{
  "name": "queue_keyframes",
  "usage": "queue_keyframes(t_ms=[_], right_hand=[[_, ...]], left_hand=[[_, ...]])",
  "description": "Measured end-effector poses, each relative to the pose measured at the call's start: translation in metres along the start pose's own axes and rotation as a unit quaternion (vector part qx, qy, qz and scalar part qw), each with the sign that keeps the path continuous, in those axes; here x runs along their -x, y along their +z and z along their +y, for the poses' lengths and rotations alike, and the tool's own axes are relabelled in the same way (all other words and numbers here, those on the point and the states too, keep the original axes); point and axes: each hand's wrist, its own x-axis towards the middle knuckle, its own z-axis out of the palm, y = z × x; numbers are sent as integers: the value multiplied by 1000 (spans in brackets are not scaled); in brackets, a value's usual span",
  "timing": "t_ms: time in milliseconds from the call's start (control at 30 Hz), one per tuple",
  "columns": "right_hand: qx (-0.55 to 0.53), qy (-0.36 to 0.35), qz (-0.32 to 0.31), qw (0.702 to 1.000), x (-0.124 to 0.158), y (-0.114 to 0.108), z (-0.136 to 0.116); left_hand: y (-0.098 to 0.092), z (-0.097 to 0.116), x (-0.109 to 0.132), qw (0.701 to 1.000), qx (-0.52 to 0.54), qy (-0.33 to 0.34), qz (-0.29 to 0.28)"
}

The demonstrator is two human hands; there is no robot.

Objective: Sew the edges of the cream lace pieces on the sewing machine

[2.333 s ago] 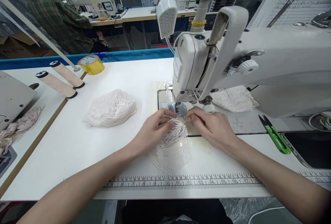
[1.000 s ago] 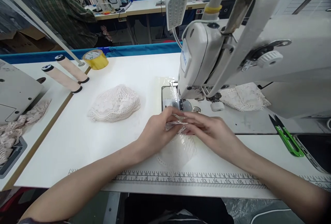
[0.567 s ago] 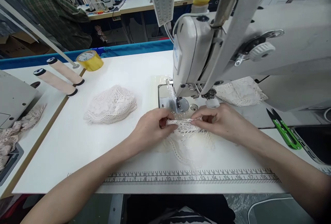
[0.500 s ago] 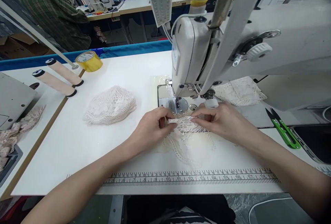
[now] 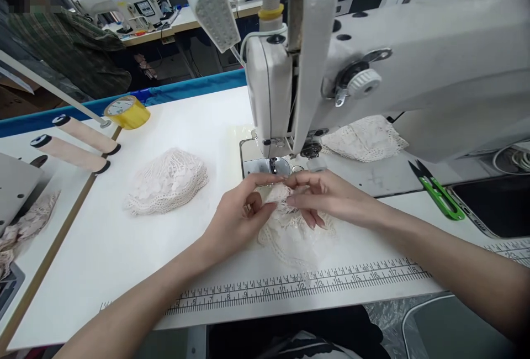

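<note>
left hand [image 5: 238, 216] and right hand [image 5: 329, 199] meet fingertip to fingertip, both pinching the bunched top edge of the lace piece [image 5: 290, 235], which spreads on the table [image 5: 199, 127] under them; the needle plate [image 5: 269, 167] sits just beyond the fingertips, a lace pile [image 5: 165, 179] left of the left hand, green snips [image 5: 436, 198] well right of the right hand

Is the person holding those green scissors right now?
No, the green scissors lie on the table, apart from the left hand and right hand, which hold a lace piece.

Crumpled white lace piece [image 5: 290, 232] on table, before the needle plate.
</note>
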Motion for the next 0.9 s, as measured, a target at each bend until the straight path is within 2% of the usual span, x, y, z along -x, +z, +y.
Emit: queue_keyframes(t_ms=[167, 267, 300, 367, 433, 500, 667, 800, 900], right_hand=[[-47, -36, 44, 997, -1, 4, -2], [-32, -53, 110, 992, -1, 9, -1], [-22, -50, 136, 989, -1, 11, 1], [-2, -50, 173, 984, -2, 16, 4], [14, -72, 187, 980, -2, 21, 7], [24, -97, 182, 978, -2, 24, 10], [48, -130, 181, 974, -2, 25, 12], [131, -180, 198, 955, -1, 22, 13], [212, -233, 207, 926, -1, 21, 14]], left_hand=[[-1, 2, -2, 995, 67, -40, -65], [0, 2, -3, 993, 56, -47, -90], [0, 2, -2, 996, 25, -40, -72], [2, 3, -1, 997, -80, 2, 7], [5, 4, 1, 978, -186, 53, 76], [7, 4, 3, 968, -225, 69, 90], [3, 4, 0, 992, -107, -15, 57], [-3, 7, -2, 993, 40, -100, 39], [-3, 6, -3, 991, 90, -92, 35]])
